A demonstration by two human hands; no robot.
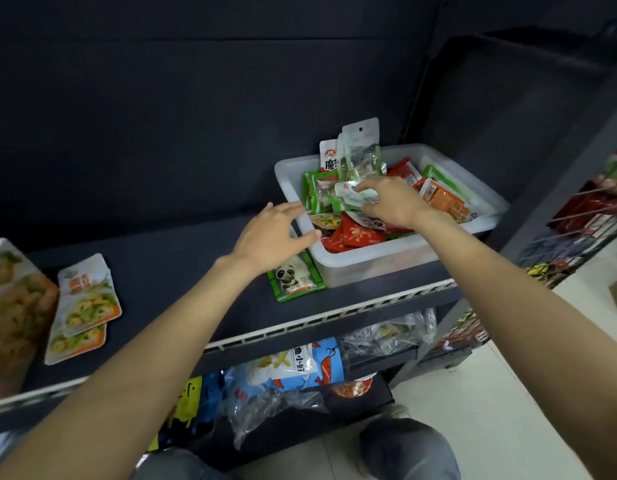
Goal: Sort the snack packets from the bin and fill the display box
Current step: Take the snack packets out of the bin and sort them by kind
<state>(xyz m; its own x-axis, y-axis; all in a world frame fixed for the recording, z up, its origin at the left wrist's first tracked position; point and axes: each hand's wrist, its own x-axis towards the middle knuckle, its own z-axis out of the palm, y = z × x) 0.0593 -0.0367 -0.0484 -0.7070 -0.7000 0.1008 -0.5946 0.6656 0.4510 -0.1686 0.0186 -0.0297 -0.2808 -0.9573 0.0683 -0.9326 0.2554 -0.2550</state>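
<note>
White bin [369, 263] is sitting right of frame centre on the dark shelf [182, 289], packed with mixed snack packets: red ones [355, 235] at its near edge, an orange one [449, 202] toward the right, clear-and-green ones [360, 150] standing up at the back. Right hand [392, 200] is reaching into the bin from the lower right, fingers pinching a pale green-and-white packet [350, 194] on top of the pile. Left hand [270, 239] is hovering at the bin's left wall, fingers spread and holding nothing, thumb touching the rim. A green panda packet [295, 280] is lying flat on the shelf, just beside the bin and partly under the left hand. Two orange-trimmed packets [85, 306] are lying stacked at frame left, beside a larger box [13, 306] cut off by the left edge.
</note>
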